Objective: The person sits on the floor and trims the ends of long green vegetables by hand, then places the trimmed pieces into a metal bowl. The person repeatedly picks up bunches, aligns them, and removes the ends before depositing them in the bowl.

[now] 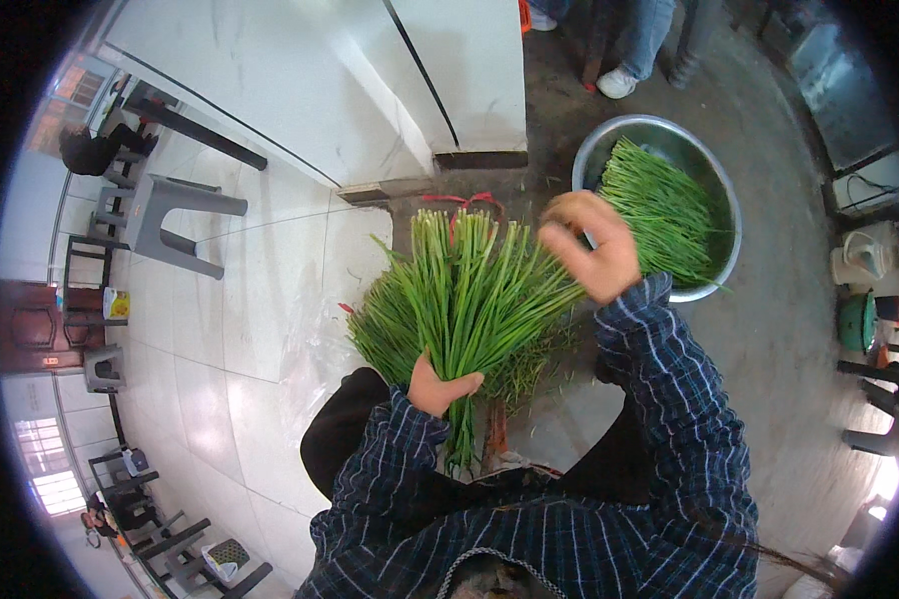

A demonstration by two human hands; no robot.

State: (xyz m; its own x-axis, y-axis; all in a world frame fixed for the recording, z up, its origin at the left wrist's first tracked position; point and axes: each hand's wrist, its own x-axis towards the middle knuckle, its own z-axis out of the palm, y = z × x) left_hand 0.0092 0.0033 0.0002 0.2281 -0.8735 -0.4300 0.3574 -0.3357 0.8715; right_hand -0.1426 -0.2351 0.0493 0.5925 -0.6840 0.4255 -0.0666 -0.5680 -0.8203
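Note:
My left hand (440, 385) is closed around the lower part of a fanned-out bunch of green garlic chives or similar stalks (468, 299), their pale cut ends pointing away from me. At the bunch's right edge is my right hand (595, 247), slightly blurred, with its fingers curled; whether it pinches a stalk cannot be told. More of the greens (382, 322) lie beneath and to the left of the held bunch. A red tie (461, 199) shows just beyond the pale ends. Loose trimmings (528, 374) are scattered below the bunch on the right.
A metal basin (733, 224) holding more greens (655, 210) stands on the dark floor at the right. Beyond it are another person's legs and white shoe (617, 82). A white panelled block (457, 75) rises ahead. Grey plastic stools (157, 217) stand on the tiles at left.

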